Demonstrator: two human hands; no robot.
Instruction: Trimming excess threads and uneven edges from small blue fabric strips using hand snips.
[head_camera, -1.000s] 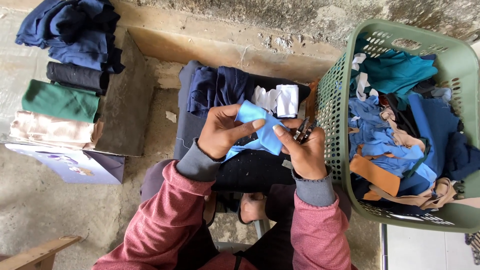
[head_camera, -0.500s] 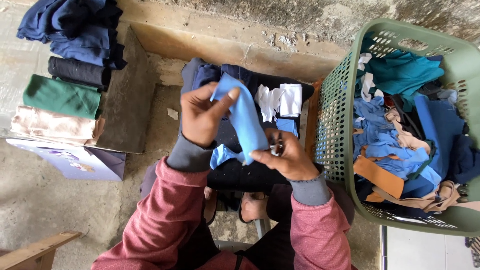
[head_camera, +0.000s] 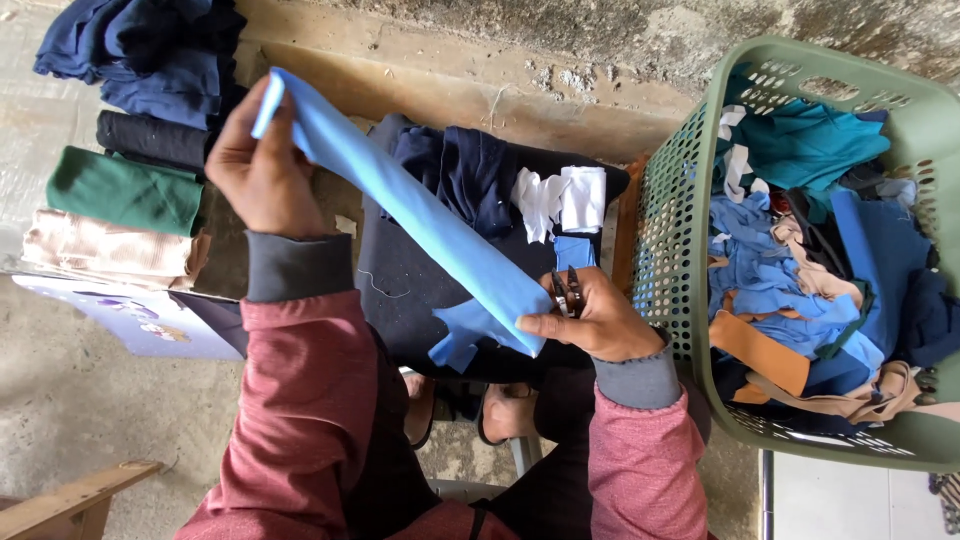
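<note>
right hand (head_camera: 590, 325) grips small scissors (head_camera: 567, 292) and pinches lower end of blue cloth strip (head_camera: 420, 215) | left hand (head_camera: 262, 170) clenches upper end (strip taut, slanting over dark stool (head_camera: 400, 290)) | green basket (head_camera: 680, 200) of scraps beside

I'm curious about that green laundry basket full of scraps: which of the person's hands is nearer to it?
The right hand. It sits just beside the basket wall, holding small scissors and one end of the blue cloth strip. The left hand is raised far off, across the strip.
</note>
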